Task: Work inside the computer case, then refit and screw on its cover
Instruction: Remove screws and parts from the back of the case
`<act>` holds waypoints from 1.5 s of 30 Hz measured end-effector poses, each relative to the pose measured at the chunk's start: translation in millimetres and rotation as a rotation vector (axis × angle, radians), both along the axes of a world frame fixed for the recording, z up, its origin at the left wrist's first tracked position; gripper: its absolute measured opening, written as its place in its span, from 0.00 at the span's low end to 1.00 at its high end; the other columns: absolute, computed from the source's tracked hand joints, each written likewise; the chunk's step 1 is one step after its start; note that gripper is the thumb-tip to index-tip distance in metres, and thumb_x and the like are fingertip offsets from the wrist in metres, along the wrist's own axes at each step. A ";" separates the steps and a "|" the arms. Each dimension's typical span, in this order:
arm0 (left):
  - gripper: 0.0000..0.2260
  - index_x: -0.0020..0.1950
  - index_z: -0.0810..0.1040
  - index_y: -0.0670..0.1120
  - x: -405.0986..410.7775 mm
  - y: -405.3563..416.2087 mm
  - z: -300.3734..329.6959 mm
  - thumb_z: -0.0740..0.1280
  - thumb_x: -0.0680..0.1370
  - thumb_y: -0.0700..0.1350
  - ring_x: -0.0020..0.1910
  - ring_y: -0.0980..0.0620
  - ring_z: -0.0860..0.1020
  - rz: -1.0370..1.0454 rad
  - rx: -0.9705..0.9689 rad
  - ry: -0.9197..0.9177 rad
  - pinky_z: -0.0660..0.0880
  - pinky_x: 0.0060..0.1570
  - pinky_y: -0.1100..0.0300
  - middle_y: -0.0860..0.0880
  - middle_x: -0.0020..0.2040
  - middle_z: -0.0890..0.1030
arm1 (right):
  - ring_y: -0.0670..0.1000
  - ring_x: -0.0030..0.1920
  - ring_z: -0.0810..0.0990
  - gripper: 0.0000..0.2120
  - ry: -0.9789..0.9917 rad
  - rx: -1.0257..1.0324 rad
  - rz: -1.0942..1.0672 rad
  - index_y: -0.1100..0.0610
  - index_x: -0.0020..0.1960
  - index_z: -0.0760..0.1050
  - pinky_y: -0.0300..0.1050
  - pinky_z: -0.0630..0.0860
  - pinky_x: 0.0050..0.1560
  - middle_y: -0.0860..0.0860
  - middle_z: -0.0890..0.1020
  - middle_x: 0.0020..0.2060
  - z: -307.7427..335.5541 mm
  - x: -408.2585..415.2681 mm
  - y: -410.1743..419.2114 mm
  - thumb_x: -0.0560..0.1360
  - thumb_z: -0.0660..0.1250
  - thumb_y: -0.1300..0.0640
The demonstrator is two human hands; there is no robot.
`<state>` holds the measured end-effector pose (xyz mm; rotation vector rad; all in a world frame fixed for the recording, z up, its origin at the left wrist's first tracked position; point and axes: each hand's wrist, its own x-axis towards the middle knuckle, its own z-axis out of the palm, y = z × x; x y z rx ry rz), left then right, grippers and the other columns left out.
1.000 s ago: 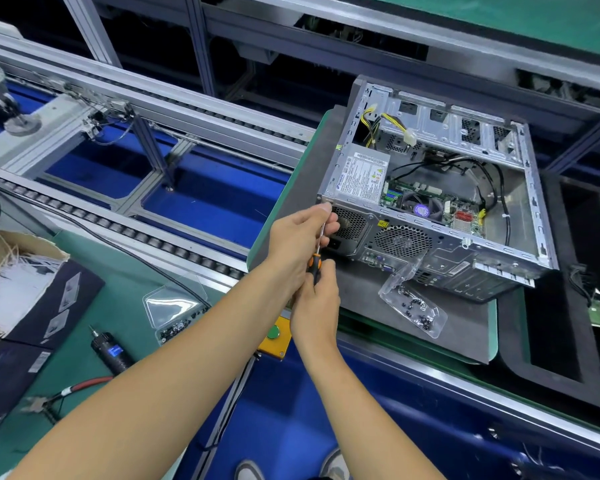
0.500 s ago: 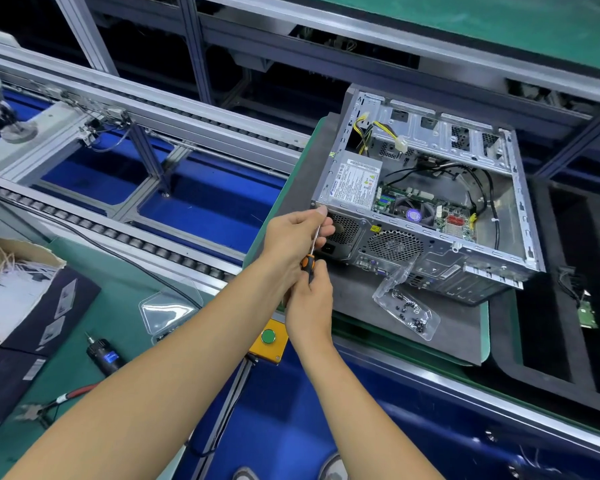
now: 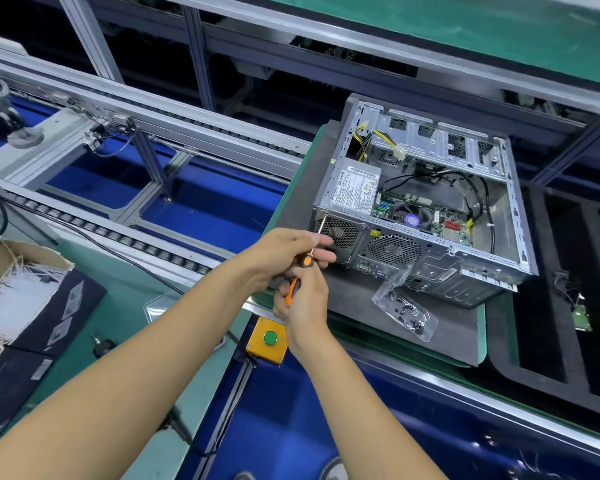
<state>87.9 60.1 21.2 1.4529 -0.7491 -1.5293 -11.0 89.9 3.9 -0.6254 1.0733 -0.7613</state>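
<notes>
Open grey sheet-metal computer case [image 3: 430,209] lying on its side on a dark rubbery mat [image 3: 361,306], cover off, circuit board and black cables exposed. Likely heavy and stiff, but thin-edged — best held by the folded frame rails, never by cables or board. Orange-and-black-handled screwdriver [image 3: 300,275] with slim steel shaft, tip at the case's near rear corner beside the perforated fan grille. Right hand [image 3: 303,303] curled round the handle; left hand [image 3: 284,251] pinching the shaft to steady it. Handle probably grippy, shaft smooth and prone to slipping off a small screw head. Crinkled clear plastic bag of small dark screws [image 3: 406,310] on the mat — light, slippery, easily scattered.
</notes>
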 end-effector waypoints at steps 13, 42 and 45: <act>0.05 0.52 0.85 0.45 -15.6 -1.3 10.5 0.71 0.80 0.45 0.39 0.53 0.86 0.266 0.026 -0.010 0.79 0.34 0.62 0.46 0.44 0.88 | 0.49 0.21 0.70 0.08 0.121 -0.014 -0.088 0.58 0.49 0.66 0.37 0.62 0.20 0.52 0.74 0.25 11.2 5.5 -0.8 0.84 0.62 0.55; 0.14 0.59 0.76 0.51 -12.0 22.8 32.5 0.62 0.82 0.59 0.40 0.54 0.78 0.218 0.044 -0.443 0.76 0.39 0.57 0.50 0.55 0.83 | 0.50 0.31 0.73 0.11 0.303 -0.069 -0.061 0.53 0.33 0.74 0.44 0.69 0.34 0.48 0.76 0.27 18.2 -0.6 -4.8 0.74 0.67 0.56; 0.24 0.57 0.68 0.46 -31.2 53.0 20.1 0.60 0.80 0.67 0.54 0.44 0.76 0.397 0.274 -0.459 0.75 0.53 0.50 0.45 0.55 0.75 | 0.51 0.34 0.73 0.13 0.345 -0.102 -0.016 0.52 0.29 0.77 0.42 0.71 0.34 0.49 0.78 0.28 21.5 -4.3 -8.7 0.72 0.68 0.55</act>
